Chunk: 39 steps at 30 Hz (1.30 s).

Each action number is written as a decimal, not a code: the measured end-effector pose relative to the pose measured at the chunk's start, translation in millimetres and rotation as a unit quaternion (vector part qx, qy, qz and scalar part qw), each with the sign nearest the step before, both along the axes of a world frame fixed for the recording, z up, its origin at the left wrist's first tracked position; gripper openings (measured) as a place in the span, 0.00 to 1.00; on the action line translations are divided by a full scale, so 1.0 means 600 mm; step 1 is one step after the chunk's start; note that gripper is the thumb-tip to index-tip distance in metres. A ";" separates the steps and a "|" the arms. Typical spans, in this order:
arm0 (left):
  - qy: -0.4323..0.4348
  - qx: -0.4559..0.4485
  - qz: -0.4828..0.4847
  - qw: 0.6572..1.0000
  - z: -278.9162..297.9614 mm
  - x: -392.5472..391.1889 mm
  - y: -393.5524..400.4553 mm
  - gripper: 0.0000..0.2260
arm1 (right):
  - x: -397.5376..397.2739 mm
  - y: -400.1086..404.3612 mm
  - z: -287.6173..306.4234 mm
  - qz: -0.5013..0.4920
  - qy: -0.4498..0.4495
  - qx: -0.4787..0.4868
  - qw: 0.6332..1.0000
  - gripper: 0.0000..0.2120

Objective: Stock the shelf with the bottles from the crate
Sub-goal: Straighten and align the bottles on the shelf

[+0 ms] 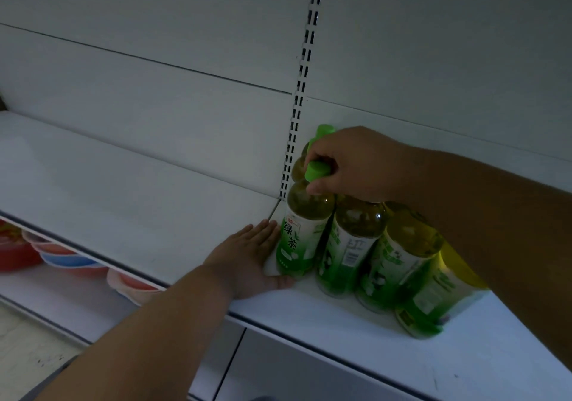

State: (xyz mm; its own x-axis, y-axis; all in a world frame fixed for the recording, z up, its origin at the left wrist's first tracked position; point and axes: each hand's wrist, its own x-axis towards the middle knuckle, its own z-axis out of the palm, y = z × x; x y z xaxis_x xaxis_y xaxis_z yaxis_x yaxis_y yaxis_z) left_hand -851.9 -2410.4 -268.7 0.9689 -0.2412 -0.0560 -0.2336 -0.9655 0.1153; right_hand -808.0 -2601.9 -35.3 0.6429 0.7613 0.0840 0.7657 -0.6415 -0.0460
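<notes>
Several green tea bottles with green caps and green-white labels stand in a cluster on the white shelf (130, 196), right of the slotted upright. My right hand (349, 165) reaches from the right and grips the neck and cap of the front-left bottle (301, 230). My left hand (250, 258) lies flat on the shelf with straight fingers touching that bottle's lower left side. Another bottle (349, 246) stands right beside it, and two more (405, 258) stand further right, partly hidden under my right forearm. The crate is out of view.
The slotted metal upright (301, 91) runs up the white back panel just behind the bottles. On the lower shelf at left sit red, blue and pink bowls (71, 258). The shelf surface stretches leftward from the bottles.
</notes>
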 end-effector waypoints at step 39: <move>-0.015 -0.011 -0.002 1.000 -0.004 -0.001 0.002 0.53 | 0.077 0.011 -0.009 -0.079 -0.044 0.039 0.995 0.18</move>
